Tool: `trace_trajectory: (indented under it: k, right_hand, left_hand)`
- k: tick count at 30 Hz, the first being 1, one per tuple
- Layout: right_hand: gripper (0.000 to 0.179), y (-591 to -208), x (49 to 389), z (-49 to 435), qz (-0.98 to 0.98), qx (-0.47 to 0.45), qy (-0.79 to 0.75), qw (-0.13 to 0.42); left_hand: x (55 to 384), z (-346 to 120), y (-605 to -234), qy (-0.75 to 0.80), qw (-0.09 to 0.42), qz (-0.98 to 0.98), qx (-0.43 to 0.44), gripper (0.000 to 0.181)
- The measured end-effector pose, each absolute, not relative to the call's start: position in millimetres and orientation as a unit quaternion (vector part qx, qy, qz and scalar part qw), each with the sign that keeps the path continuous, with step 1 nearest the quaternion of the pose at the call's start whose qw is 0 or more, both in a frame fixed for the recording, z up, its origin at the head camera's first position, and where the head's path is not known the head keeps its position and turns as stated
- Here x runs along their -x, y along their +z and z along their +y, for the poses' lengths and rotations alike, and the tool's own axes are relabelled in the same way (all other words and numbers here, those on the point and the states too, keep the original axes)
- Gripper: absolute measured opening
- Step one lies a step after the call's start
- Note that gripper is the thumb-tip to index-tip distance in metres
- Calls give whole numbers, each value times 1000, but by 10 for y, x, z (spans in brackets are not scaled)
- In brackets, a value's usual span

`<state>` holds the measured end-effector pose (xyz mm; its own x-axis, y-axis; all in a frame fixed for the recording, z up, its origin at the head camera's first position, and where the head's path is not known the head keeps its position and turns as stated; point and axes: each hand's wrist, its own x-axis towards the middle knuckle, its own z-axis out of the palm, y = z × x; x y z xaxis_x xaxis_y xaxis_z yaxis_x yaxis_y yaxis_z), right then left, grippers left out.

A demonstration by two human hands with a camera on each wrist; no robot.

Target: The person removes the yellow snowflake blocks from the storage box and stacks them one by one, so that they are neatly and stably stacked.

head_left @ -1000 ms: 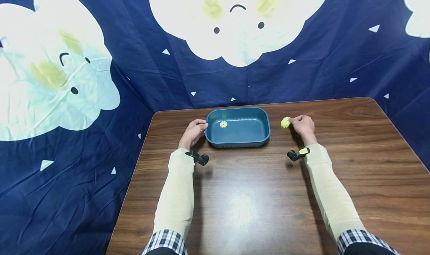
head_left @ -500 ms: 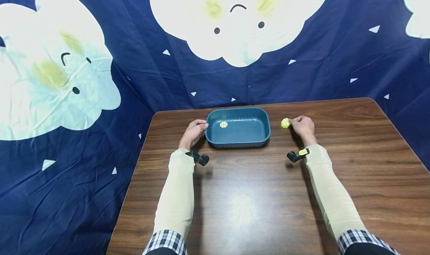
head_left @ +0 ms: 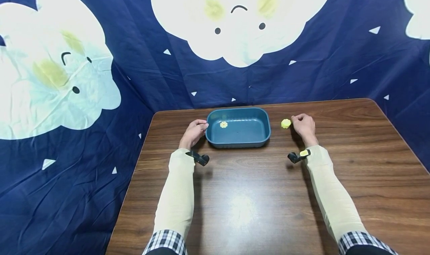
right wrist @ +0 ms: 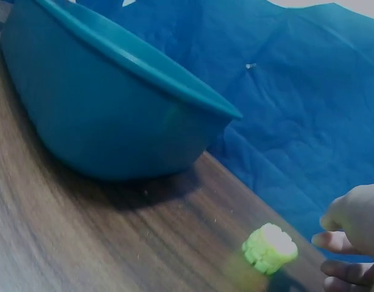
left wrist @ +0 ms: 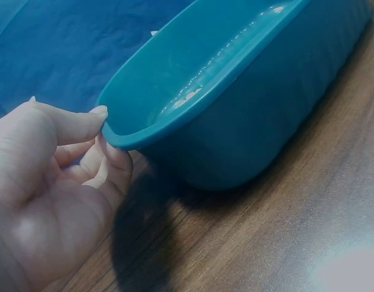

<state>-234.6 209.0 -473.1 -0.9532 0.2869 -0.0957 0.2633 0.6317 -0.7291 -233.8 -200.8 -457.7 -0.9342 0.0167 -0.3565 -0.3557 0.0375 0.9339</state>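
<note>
A teal oblong plastic basin (head_left: 237,145) stands upright near the back of the table. My left hand (left wrist: 59,182) pinches the rim at its left end, thumb over the edge and fingers beneath. To the right of the basin stands a short yellow-green piece (right wrist: 269,249) with bumpy sides and a pale top, like a cut of corn cob. Just right of it is my right hand (head_left: 304,128), fingers loosely bent, apart from the piece and holding nothing. A small pale yellow flower-shaped spot (head_left: 223,124) shows on the basin's floor at the left; whether it is loose I cannot tell.
The brown wood-grain table (head_left: 235,187) ends behind the basin against a navy cloth backdrop (head_left: 141,79) with white clouds. A small black camera (head_left: 198,158) sits on the left wrist, and another camera (head_left: 295,156) on the right.
My right hand has let go of the yellow-green piece and drawn slightly to the right, leaving a gap. The piece now stands on the table by itself. My left hand and the basin have not moved.
</note>
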Motion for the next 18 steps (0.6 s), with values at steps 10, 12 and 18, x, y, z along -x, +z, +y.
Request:
trace_trajectory:
  k: [10,12,18]
  right_hand:
    - [34,-4549,2391,1907,-891,130,428,77]
    - [33,-4514,2408,1848,-888,123,435,87]
    - [28,-4456,2471,1654,-885,83,443,118]
  left_hand:
    - [2345,-2006,-4567,681,141,708,121,30]
    - [2350,-2010,-4572,683,141,707,122,30]
    - [2359,-2014,-4556,687,146,702,121,32]
